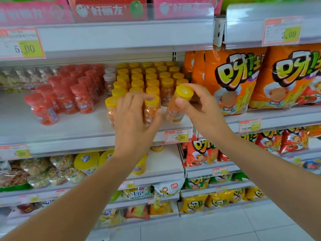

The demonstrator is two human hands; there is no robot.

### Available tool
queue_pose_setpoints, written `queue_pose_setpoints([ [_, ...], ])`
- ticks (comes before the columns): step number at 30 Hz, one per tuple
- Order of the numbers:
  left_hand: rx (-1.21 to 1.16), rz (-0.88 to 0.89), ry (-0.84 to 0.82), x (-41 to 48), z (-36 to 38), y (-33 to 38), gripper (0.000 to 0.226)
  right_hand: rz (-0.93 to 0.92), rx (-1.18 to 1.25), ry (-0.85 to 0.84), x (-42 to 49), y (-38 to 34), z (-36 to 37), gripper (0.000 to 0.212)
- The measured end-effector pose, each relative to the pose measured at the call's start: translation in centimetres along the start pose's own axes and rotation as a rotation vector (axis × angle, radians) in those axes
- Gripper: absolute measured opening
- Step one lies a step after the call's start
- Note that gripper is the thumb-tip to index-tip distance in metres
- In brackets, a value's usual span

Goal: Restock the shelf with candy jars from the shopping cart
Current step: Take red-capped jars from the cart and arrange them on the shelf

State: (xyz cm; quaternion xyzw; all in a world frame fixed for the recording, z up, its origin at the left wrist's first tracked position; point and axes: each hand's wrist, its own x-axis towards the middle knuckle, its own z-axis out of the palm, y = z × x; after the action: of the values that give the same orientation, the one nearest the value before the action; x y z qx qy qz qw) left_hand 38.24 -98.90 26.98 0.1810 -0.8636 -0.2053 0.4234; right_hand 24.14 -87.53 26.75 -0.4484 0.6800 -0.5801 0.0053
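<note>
We are gripping an upright jar [151, 110] in our left hand [135, 120] and pinching a tilted jar [174, 111] in our right hand [202, 106] at the shelf [69, 131] front edge, where a nudge is risking toppling the packed rows [152, 76] just behind both hands.

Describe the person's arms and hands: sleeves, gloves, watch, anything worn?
Nothing worn is visible. The left hand and right hand are bare, with no gloves, rings or watch showing. The left forearm and right forearm are uncovered to the frame edge, with no sleeves, bands or markings.
</note>
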Motion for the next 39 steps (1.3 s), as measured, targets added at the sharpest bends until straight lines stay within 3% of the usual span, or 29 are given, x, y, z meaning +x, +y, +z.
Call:
queue_pose_setpoints([
  [2, 0.160, 0.027, 0.031, 1.6, 0.0, -0.9, 0.040, 0.013, -0.061, 0.044, 1.3, 0.3, 0.4, 0.039],
  [9, 0.464, 0.181, -0.232, 4.1, 1.1, -3.9, 0.065, 0.132, -0.132, 0.059, 4.3, 2.5, 2.8, 0.042],
  [15, 0.467, 0.197, -0.258, 4.1, 1.6, -5.2, 0.061, 0.147, -0.130, -0.011, 4.1, 3.5, 3.0, 0.046],
  [20, 0.482, 0.239, -0.212, 3.9, 1.8, -5.5, 0.053, 0.125, -0.246, -0.057, 3.9, 4.5, 2.4, 0.065],
  [39, 0.481, 0.235, -0.186, 3.8, 1.9, -5.1, 0.051, 0.060, -0.274, 0.100, 4.0, 4.5, 3.5, 0.055],
])
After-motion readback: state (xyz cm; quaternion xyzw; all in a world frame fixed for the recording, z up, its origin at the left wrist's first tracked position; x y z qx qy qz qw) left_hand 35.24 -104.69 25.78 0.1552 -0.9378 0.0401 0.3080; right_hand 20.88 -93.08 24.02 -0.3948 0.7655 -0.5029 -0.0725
